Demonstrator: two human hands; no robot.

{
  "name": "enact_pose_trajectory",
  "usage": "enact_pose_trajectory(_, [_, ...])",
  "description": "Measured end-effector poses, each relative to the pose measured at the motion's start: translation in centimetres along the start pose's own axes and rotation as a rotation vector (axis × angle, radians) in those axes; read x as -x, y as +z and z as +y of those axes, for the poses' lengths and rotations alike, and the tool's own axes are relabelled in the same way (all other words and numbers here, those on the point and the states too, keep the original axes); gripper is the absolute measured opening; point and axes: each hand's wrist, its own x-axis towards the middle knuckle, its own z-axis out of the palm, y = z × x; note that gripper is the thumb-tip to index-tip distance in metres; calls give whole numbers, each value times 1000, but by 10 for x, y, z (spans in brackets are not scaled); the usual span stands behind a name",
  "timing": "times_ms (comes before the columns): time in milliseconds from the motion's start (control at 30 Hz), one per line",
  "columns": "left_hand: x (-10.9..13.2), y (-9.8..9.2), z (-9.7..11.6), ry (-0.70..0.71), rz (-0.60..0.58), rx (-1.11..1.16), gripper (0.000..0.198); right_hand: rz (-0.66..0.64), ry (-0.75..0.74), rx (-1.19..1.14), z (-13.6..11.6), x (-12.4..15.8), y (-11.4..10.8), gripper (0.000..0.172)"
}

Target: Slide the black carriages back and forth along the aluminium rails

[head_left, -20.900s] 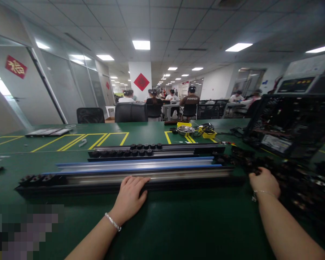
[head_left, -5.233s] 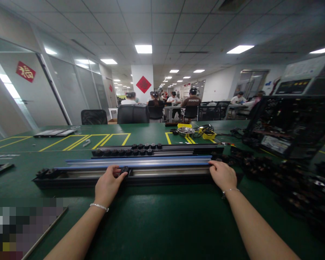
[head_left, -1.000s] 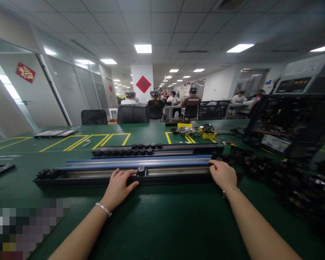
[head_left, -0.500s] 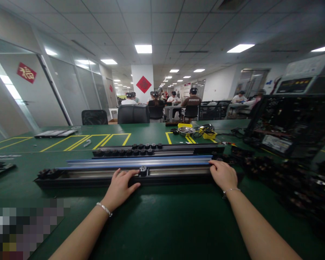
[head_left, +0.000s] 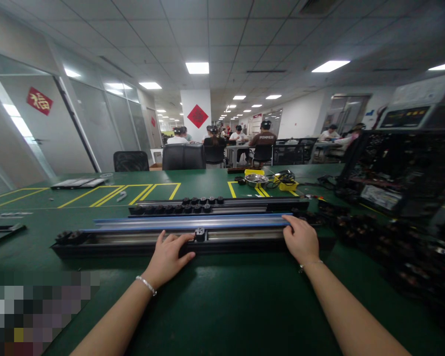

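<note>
Little black block (head_left: 200,234) sits mid-track (head_left: 244,247), left hand (head_left: 169,259) loosely spread, fingertip right at it — probably light, stiff plastic, kinda slidey, so I'd pinch its sides. Right hand (head_left: 302,241) is toward the track's right end — can't tell if it's gripping.

Left hand (head_left: 171,258) spread, index finger at the lone black module (head_left: 200,234) mid-length in the front black rail (head_left: 230,247). Right hand (head_left: 301,241) has fingertips at the right end of the blue-edged channel (head_left: 193,222), just behind. More modules (head_left: 172,209) on rails toward the green table's (head_left: 222,306) far edge, steel bowl (head_left: 257,180) beyond. Dark parts heap (head_left: 396,242) toward right edge.
</note>
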Motion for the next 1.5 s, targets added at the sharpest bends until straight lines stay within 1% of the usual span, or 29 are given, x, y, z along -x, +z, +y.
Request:
enact_pose_trajectory(67, [0,-1,1,-3,-1,3,42,2,-92,-51,-18,3,0,38])
enact_pose_trajectory(133, [-1,-1,2,-6,-4,7,42,-37,-192,-94,-40,8,0,37])
enact_pose_trajectory(233, [-1,-2,3,-10,-20,8,41,-147,-298,-147,-74,19,0,36])
enact_pose_trajectory(367, [-2,-3,5,-2,-26,4,41,-293,-425,-217,-113,34,2,41])
enact_pose_trajectory(467, [-2,-3,6,0,-30,6,41,-359,-452,-221,-133,40,4,44])
enact_pose_trajectory(600, [-2,-4,7,-3,-31,15,40,-431,-439,-210,-151,40,9,46])
enact_pose_trajectory(733, [-2,-5,9,-13,-29,9,41,-468,-444,-180,-162,37,13,45])
enact_pose_trajectory(833, [-2,-6,10,-19,-29,3,42,-480,-447,-158,-165,37,14,44])
enact_pose_trajectory(1200, [0,-4,9,0,-23,2,48,-500,-464,-103,-164,37,14,47])
enact_pose_trajectory(1500, [1,-4,8,43,-31,-9,52,-455,-488,-50,-161,38,15,46])
